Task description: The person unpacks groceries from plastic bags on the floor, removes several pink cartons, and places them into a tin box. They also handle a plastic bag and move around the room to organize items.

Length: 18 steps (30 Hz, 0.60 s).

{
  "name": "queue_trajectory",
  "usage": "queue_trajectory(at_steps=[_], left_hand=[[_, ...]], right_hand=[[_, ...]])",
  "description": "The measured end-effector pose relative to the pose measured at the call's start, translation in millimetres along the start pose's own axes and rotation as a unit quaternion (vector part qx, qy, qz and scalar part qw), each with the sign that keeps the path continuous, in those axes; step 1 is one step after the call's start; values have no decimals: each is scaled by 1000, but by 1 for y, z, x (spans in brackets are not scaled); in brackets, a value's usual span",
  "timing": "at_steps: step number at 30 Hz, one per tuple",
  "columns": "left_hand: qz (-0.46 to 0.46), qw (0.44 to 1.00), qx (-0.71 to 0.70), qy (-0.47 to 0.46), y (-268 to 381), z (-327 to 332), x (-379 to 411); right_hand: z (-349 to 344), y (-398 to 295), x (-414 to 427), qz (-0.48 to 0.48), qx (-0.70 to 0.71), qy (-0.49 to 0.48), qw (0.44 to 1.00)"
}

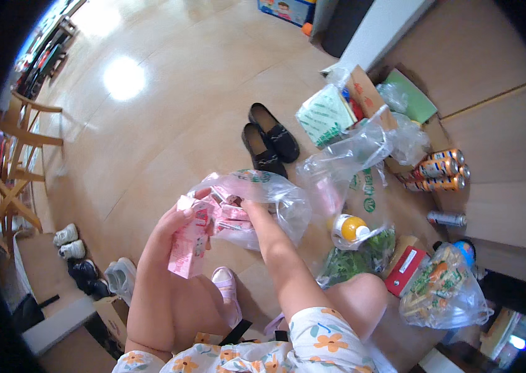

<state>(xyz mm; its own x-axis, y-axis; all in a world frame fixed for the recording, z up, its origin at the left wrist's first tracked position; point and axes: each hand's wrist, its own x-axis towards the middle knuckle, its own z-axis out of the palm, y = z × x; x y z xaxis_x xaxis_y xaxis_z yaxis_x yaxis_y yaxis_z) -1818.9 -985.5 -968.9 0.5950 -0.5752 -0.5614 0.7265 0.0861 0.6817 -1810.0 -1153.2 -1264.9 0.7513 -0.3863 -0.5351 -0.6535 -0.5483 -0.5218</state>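
Observation:
My left hand [180,218] grips a pink drink carton [187,254] upright beside the bag's mouth, thumb across its upper part. A clear plastic bag [286,198] with green print lies on the floor before me, its mouth towards me. Several pink cartons [234,213] with printed sides are bunched inside it. Into that bag reaches my right hand [247,204]; its fingers are hidden among the cartons, so a grip on one cannot be made out.
Black slip-on shoes [270,140] lie beyond the bag. To the right are an orange juice bottle [351,228] in a plastic bag, leafy greens [347,261], a red box [406,270], a bag of food [445,289] and orange cans [438,170]. A wooden chair [27,135] stands left.

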Motion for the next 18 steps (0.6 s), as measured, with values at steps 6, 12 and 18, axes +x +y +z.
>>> queue_trajectory(at_steps=[6, 12, 18], left_hand=[[-2, 1000, 29, -10, -1, 4, 14], [7, 999, 13, -36, 0, -2, 21], [41, 999, -6, -30, -2, -5, 21]], right_hand=[[-21, 10, 0, 30, 10, -72, 997], [-123, 9, -82, 3, 41, -224, 974], [-309, 63, -202, -127, -9, -332, 935]])
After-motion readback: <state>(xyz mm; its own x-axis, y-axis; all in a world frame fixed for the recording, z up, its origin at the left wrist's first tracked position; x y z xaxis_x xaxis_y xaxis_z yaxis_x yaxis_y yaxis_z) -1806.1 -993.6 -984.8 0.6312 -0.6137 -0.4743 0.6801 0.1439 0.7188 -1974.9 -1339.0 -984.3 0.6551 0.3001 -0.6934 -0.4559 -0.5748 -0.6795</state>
